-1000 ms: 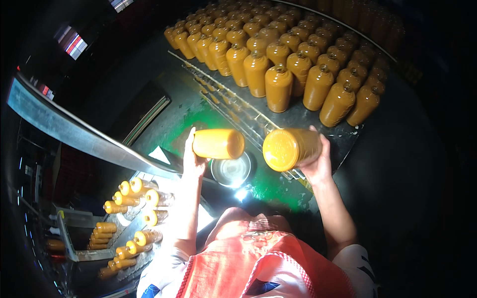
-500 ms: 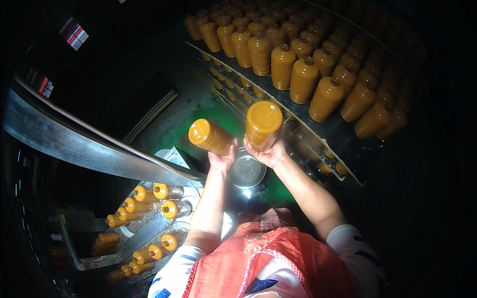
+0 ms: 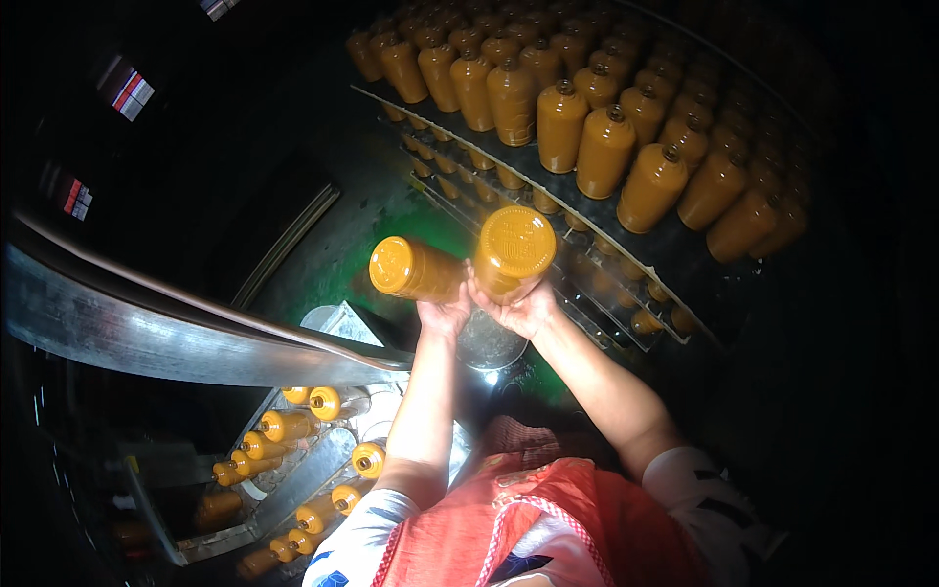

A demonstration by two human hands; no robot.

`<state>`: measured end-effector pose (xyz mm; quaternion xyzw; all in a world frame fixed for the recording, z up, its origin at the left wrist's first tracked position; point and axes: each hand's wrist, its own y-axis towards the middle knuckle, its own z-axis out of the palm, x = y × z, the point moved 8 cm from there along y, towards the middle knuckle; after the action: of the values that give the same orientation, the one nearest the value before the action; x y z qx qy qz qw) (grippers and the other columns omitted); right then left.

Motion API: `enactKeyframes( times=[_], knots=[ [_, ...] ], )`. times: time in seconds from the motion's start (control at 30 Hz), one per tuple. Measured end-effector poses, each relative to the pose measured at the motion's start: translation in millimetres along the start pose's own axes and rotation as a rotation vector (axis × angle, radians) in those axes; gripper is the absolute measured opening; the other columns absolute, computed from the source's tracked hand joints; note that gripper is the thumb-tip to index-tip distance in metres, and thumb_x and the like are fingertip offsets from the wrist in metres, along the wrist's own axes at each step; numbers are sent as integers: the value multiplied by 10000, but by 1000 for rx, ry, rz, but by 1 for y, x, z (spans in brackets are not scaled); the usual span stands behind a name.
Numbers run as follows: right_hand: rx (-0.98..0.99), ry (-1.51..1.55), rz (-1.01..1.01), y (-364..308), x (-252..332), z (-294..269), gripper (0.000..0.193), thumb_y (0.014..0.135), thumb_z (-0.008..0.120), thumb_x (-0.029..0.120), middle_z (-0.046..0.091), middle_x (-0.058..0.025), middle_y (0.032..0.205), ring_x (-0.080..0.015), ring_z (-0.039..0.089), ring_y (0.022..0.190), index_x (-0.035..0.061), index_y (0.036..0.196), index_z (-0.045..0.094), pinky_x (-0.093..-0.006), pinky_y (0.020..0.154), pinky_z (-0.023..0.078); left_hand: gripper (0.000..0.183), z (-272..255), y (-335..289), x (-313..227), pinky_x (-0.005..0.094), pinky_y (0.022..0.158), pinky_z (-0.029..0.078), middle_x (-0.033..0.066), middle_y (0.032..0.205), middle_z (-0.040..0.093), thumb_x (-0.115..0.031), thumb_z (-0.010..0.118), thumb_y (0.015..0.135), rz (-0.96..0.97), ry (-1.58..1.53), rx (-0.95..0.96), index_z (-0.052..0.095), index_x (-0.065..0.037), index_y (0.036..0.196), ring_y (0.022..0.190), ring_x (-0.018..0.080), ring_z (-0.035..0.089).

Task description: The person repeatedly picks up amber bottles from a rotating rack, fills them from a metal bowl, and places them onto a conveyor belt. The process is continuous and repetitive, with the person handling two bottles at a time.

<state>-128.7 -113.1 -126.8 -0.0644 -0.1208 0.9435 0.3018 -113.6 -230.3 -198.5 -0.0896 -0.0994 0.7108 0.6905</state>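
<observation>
My left hand point(image 3: 448, 313) is closed around the lower end of a glossy mustard-orange bottle point(image 3: 419, 270), which tilts sideways with its round base toward the left. Right beside it, my right hand point(image 3: 523, 309) grips a second mustard-orange bottle point(image 3: 515, 252), turned so its embossed base faces up at me. The necks of both bottles are hidden by my hands and the bottles themselves. Beneath my hands stands a round, pale container point(image 3: 492, 344), partly covered by my wrists.
Ahead and to the right, a tiered rack point(image 3: 548, 181) carries rows of upright orange bottles point(image 3: 605, 152). At left a curved metal rail point(image 3: 176, 328) crosses over. Below it, a conveyor point(image 3: 311, 481) bears several orange-coated bottles point(image 3: 289, 425), beside my left forearm.
My hands have drawn closer together, each still holding its bottle. The left bottle now lies more level. On the conveyor, the bottles sit lower and further right in view.
</observation>
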Motion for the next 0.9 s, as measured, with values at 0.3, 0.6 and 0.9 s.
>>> enactKeyframes(
  times=[0.3, 0.6, 0.9],
  knots=[
    [-4, 175, 42, -57, 19, -58, 679, 908, 530, 492, 568, -270, 1248, -459, 581, 1111, -68, 1292, 502, -534, 831, 592, 780, -14, -25, 42, 465, 661, 632, 225, 1249, 582, -673, 479, 858, -250, -100, 21, 486, -46, 1322, 1032, 414, 623],
    [-80, 59, 185, -257, 38, -189, 616, 925, 550, 494, 565, -213, 1275, -427, 549, 1156, -6, 1283, 542, -550, 836, 571, 466, -71, -224, 126, 529, 955, 511, 265, 1202, 610, -402, 529, 960, -241, -154, 295, 598, -9, 1202, 1127, 431, 591],
    [-197, 75, 448, -336, -58, -297, 709, 854, 635, 491, 542, -209, 1318, -412, 512, 1214, -25, 1320, 497, -562, 903, 550, 439, -197, -547, 91, 424, 868, 548, 114, 1058, 683, -442, 469, 1001, 575, 225, -345, 620, -59, 1151, 966, 267, 671]
  ],
)
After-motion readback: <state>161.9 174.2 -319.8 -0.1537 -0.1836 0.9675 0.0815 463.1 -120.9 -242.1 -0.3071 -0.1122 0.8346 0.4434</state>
